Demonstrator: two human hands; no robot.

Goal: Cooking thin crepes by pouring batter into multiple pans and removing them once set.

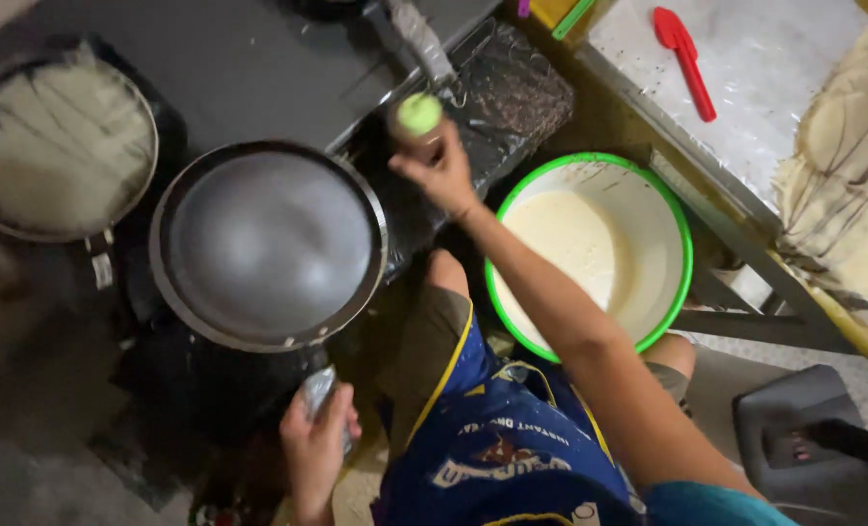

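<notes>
1. Right now the left hand (314, 443) is closed round the foil-wrapped handle (319, 388) of an empty round dark metal pan (268, 244); fingers curled on it, just below the pan's rim.
2. Right hand (441, 170) is up at the pan's upper right, fingers pinched round a small bottle w/ a pale green cap (419, 117); bottle sits above the pan's edge, cap toward the camera.
3. Second round pan w/ a pale thin crepe in it (59, 141) sits left of the empty pan, rims near each other.
4. White bowl w/ green rim (685, 244), holding creamy batter, is right of the pan, past the right forearm.
5. Red plastic spatula (685, 58) lies on a metal tabletop (765, 78), far upper right of the pan; stacked pale crepes (848, 166) beside it.
</notes>
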